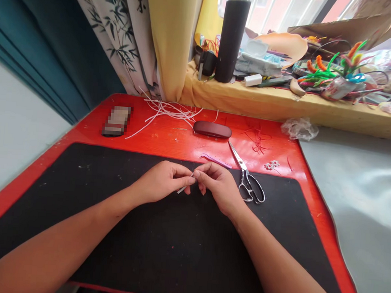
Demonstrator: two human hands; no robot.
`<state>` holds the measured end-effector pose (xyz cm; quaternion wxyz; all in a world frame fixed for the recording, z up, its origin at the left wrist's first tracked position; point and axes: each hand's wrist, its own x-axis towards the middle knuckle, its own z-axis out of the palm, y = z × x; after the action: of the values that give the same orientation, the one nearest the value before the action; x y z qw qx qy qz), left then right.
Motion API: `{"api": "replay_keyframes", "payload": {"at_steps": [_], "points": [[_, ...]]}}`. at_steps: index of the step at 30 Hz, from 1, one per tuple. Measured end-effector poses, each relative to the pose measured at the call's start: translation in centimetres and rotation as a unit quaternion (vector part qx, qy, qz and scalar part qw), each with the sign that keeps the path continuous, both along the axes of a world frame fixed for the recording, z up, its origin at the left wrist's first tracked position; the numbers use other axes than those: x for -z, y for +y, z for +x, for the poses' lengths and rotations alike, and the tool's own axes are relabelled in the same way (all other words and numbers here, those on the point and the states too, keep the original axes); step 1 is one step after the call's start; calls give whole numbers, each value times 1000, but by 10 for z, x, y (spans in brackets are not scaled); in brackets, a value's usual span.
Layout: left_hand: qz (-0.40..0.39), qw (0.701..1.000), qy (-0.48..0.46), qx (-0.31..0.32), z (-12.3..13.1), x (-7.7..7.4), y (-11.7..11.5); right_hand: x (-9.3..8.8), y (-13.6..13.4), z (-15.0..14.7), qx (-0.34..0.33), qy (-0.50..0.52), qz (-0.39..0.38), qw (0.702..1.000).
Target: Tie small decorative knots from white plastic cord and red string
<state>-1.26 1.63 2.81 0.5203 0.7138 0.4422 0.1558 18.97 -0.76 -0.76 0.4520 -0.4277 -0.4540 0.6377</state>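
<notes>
Over the far part of the black mat (161, 247), my left hand (166, 180) and my right hand (215, 183) meet fingertip to fingertip. Both are closed in a pinch on a thin white strip (181, 190), whose short end sticks out below my left fingers. The rest of the strip is hidden by the fingertips. Just right of my right hand lie silver scissors (244, 167) with dark-lined handles, blades pointing away. A purple tweezer-like tool (216, 160) rests beyond my right hand at the mat's edge.
Behind the mat, the red table (162, 142) carries loose white strips (171, 111), a maroon case (212, 129), a blurred-out phone-like object (117, 121), red threads (258, 139) and small flower-shaped pieces (272, 165). A black bottle (234, 40) stands on the cluttered windowsill (246, 94).
</notes>
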Motion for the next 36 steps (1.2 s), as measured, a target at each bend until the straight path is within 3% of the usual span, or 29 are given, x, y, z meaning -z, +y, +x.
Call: {"api": "replay_keyframes", "payload": {"at_steps": [11, 30, 36], "points": [[-50, 993, -111, -12, -1, 4, 6, -2, 0, 2, -3, 29, -16, 999], [-34, 997, -72, 9, -1, 6, 6, -2, 0, 1, -17, -24, 18, 999], [-10, 999, -42, -10, 0, 5, 5, 2, -1, -1, -18, -27, 21, 999]]}}
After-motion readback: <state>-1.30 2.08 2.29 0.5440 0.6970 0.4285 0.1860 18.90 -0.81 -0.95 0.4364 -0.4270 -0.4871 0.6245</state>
